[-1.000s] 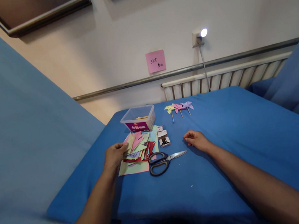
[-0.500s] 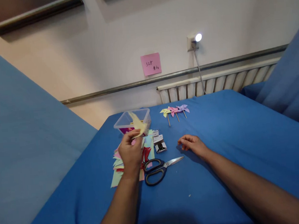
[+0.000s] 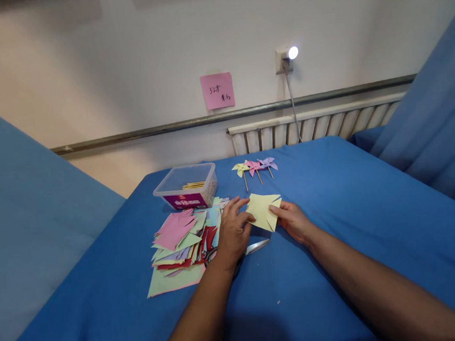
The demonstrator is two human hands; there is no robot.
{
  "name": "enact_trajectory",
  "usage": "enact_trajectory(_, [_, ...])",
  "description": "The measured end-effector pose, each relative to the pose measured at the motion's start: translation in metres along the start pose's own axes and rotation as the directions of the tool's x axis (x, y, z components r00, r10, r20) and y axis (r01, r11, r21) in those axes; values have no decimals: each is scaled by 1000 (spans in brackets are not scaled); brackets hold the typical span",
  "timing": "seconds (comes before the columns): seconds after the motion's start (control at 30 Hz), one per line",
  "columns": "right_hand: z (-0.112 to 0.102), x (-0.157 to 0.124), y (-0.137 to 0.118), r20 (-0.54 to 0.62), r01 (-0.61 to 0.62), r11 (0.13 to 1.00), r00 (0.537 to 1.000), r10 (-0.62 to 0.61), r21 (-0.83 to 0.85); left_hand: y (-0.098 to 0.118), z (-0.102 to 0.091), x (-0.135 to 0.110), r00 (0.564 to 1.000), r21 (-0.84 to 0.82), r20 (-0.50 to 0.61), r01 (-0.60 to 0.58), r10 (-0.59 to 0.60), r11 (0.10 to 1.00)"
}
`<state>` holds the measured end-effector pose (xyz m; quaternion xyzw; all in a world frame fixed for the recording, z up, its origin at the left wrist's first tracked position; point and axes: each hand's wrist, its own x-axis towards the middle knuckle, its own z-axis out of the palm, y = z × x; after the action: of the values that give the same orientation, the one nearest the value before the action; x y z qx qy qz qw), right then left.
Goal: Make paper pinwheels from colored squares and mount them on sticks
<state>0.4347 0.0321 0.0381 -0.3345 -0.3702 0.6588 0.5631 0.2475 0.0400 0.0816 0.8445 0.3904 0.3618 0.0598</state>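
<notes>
A pale yellow paper square (image 3: 263,212) with slits cut in from its corners is held up above the blue cloth. My right hand (image 3: 294,222) pinches its right side, thumb on top. At its left edge is my left hand (image 3: 234,230), thumb and fingertips on the paper. Beneath my left wrist lie scissors (image 3: 257,247), handles mostly hidden, blades pointing right. To the left, a stack of cut coloured papers has a pink sheet (image 3: 175,230) on top. Small boxes (image 3: 224,201) behind my left hand are largely covered.
A clear plastic tub (image 3: 185,187) with thin wooden sticks stands at the back left. Three paper pinwheels (image 3: 253,167) on sticks lie at the back. Blue curtains (image 3: 38,217) hang on both sides; a radiator (image 3: 311,127) runs along the wall behind.
My left hand has brought the yellow paper rightward and down from near the tub. My right hand now grips its other side. The view has shifted slightly.
</notes>
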Motion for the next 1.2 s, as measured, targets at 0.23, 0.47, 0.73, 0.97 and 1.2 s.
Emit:
enact_trajectory(0.23, [3, 3, 6, -145, 74, 983, 988, -50, 167, -7, 11, -4, 908, -560, -134, 261, -397, 786])
enact_trajectory(0.47, [37, 7, 5, -216, 106, 967, 975, -56, 230, 8, 8, -2, 802, -935, 296, 355, -519, 16])
enact_trajectory(0.73, [59, 13, 33, -203, 54, 998, 977, -59, -33, 1, 10, -2, 650, -953, 255, 295, -716, -71])
enact_trajectory(0.97, [37, 1, 29, -81, 358, 715, 862, -500, -601, -4, 6, -1, 583, -950, 285, 278, -761, -142])
enact_trajectory(1.2, [38, -5, 16, 251, 492, 271, 755, -605, -827, -2, 4, -1, 587, -933, 342, 308, -734, -188])
